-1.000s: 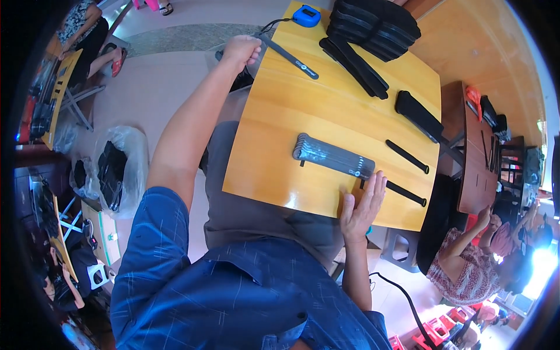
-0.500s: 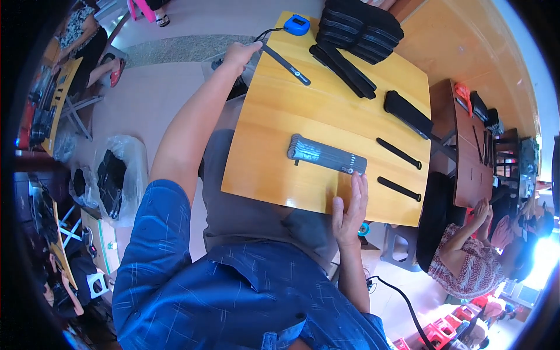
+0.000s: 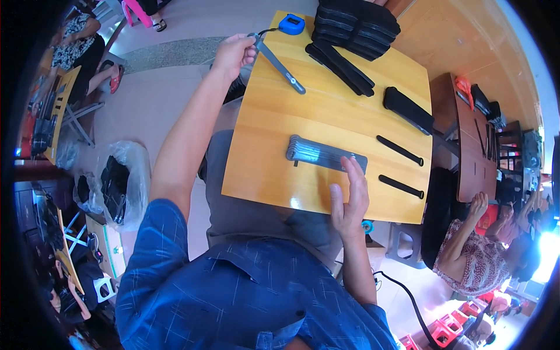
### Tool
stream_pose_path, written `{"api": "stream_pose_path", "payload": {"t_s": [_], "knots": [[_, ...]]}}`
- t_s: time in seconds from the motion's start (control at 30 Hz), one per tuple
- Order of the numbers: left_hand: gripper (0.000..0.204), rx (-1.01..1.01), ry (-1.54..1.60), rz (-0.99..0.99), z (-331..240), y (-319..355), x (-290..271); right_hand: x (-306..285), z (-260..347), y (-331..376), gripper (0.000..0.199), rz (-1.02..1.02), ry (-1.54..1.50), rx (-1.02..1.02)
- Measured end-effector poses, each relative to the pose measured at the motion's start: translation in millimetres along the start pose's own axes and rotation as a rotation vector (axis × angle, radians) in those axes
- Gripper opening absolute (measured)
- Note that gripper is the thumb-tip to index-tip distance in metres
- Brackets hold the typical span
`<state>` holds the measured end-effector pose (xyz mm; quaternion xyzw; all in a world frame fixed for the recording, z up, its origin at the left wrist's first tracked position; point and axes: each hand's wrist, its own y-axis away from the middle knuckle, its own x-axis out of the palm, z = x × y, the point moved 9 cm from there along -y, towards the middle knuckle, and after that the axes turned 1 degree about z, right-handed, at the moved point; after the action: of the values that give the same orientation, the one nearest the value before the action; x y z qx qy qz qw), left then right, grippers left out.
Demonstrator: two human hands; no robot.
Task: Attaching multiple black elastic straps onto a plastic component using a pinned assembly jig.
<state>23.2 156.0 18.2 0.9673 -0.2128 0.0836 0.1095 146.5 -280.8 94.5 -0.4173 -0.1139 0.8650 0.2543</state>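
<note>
At the far left edge of the yellow table (image 3: 265, 175), my left hand (image 3: 234, 53) pinches one end of a dark grey strap (image 3: 280, 69). The strap slants down to the right, with a small light mark near its free end. Before me lies a neat flat stack of dark straps (image 3: 321, 153), with rounded ends at its left. My right hand (image 3: 351, 201) is open, fingers extended and thumb apart. Its fingertips overlap the stack's right end; I cannot tell whether they touch it. Two single black straps (image 3: 400, 150) lie to the right, roughly parallel.
A blue tape measure (image 3: 291, 24) sits at the far left corner, beside a large black strap pile (image 3: 356, 29). Closer are a long black bundle (image 3: 341, 69) and a shorter one (image 3: 408, 111). Another person (image 3: 469, 256) sits at right near a brown table (image 3: 475, 157). Bags (image 3: 125, 181) stand on the left floor.
My left hand has shifted slightly left and turned, and the strap's free end has swung a little toward me. My right hand has moved slightly up over the stack's end.
</note>
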Motion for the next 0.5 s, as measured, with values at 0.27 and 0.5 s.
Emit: {"api": "stream_pose_path", "payload": {"t_s": [0.27,0.5], "knots": [[0.013,0.381,-0.092,0.308,-99,254,97,-7,81,-50,0.050,-0.114,-0.291,-0.090],[0.012,0.222,0.216,0.358,-53,330,99,3,79,-26,0.011,0.042,-0.600,0.130]]}}
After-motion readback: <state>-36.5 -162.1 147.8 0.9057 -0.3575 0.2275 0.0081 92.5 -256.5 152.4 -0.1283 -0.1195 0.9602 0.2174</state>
